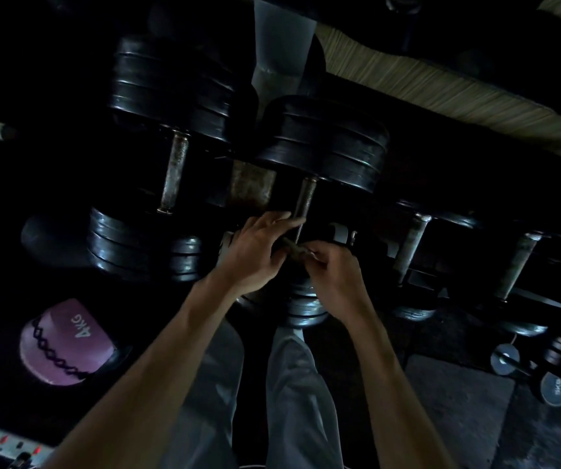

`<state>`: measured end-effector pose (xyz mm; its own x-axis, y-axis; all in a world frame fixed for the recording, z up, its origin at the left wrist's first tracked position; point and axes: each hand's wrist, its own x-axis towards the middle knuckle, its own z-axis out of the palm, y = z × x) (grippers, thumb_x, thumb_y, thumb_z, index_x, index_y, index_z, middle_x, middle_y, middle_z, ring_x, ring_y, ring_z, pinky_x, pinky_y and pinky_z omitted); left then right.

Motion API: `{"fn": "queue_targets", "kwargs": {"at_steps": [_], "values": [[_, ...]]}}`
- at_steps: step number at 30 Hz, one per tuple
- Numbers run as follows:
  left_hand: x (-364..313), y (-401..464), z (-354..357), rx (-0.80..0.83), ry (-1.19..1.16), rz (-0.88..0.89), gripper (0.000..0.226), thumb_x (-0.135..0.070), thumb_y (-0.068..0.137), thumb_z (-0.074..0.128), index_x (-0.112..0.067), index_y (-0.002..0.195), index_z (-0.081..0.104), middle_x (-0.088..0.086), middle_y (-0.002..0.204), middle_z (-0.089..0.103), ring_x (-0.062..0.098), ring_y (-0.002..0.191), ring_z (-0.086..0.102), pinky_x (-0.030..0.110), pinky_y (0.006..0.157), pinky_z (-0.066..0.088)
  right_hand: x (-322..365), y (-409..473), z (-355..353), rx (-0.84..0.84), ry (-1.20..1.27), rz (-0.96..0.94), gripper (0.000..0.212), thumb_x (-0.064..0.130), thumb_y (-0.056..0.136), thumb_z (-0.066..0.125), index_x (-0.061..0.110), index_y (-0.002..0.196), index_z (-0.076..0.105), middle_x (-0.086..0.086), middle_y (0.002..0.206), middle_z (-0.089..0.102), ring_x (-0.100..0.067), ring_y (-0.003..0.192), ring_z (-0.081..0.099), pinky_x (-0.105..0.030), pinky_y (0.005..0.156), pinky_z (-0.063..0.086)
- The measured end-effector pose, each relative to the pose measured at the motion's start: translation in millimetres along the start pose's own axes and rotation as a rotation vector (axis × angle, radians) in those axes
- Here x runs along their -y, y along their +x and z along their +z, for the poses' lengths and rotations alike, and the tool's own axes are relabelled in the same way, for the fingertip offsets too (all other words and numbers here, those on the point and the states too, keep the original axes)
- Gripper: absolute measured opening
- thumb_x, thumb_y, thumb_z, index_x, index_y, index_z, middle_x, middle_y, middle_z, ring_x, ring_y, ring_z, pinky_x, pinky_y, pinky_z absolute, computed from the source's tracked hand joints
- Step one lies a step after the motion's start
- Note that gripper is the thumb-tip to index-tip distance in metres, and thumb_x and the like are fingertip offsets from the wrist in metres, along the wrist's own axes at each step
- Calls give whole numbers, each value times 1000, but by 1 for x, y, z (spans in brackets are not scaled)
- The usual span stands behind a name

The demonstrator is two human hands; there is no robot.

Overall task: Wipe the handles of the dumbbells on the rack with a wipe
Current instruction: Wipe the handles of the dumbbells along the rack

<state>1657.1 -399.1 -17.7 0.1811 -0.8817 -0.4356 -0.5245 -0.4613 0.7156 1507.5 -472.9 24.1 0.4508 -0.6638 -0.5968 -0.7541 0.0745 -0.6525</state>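
**Both hands meeting at the middle dumbbell's handle**

The left hand (255, 252) is curling its fingers (281, 216) around the lower end of the dumbbell handle (304, 204) on the rack. The right hand (335, 274) is pinching what is probably a crumpled wipe (295, 251), touching the left hand, just below the handle.

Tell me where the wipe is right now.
In the head view the wipe sits just below centre, held between the left hand and the right hand, at the near end of the middle dumbbell's handle.
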Motion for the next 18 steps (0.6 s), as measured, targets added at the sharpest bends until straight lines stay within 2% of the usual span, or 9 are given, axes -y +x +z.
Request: {"fn": "queue_targets", "kwargs": {"at_steps": [1,4,6,8,10,12,14,16,18], "values": [[-1,5,-7,65,10,36,43,-16,89,64,-30,130,61,-3,144,49,21,131,46,36,113,30,-2,0,-1,-7,22,-10,18,17,100,58,18,104,76,14,92,74,11,85,66,-7,71,48],[-6,16,-21,118,3,62,15,-18,85,74,-15,100,74,2,126,64,17,119,57,26,105,35,-10,-4,0,-110,103,1,16,21,98,62,20,107,75,12,96,75,2,92,69,-18,82,54],[-3,18,-20,8,-55,-11,11,-19,85,75,-12,93,73,4,103,72,21,100,67,29,89,47,-15,-8,3,-246,162,61,17,22,98,64,21,112,73,14,100,74,3,94,68,-11,81,53],[-2,22,-16,-208,-42,-160,10,-21,90,69,-12,95,69,8,90,73,28,86,69,37,75,52,-19,-12,8,-341,202,138,21,24,99,61,23,118,71,14,107,73,3,99,67,-8,82,51],[-11,28,-12,-359,-37,-319,12,-20,95,58,-13,99,66,11,92,72,30,87,67,34,68,47,-22,-16,15,-368,184,146,24,23,100,58,23,121,70,15,113,70,2,102,66,-8,85,50],[-28,40,-7,-400,-18,-388,17,-15,97,51,-13,104,66,12,97,70,30,92,66,28,70,40,-22,-18,24,-362,168,129,24,19,101,55,20,120,70,16,112,68,6,97,63,-4,84,47],[-41,55,-1,-409,-27,-399,18,-11,96,49,-11,92,66,10,87,67,30,86,64,28,71,39,-21,-18,32,-358,144,127,25,18,103,51,18,118,70,12,111,69,1,97,65,-17,89,53],[-49,67,5,-403,-63,-416,24,-8,96,47,-10,78,63,0,69,56,20,65,57,26,65,39,-24,-16,37,-371,142,125,25,18,103,49,19,115,71,8,112,71,-8,105,66,-35,95,54],[-50,74,9,-399,-95,-424,26,-8,97,47,-8,81,66,-3,66,55,14,60,54,21,58,36,-28,-15,41,-389,162,122,26,19,103,48,19,113,72,8,113,71,-11,109,65,-41,97,54]]}}
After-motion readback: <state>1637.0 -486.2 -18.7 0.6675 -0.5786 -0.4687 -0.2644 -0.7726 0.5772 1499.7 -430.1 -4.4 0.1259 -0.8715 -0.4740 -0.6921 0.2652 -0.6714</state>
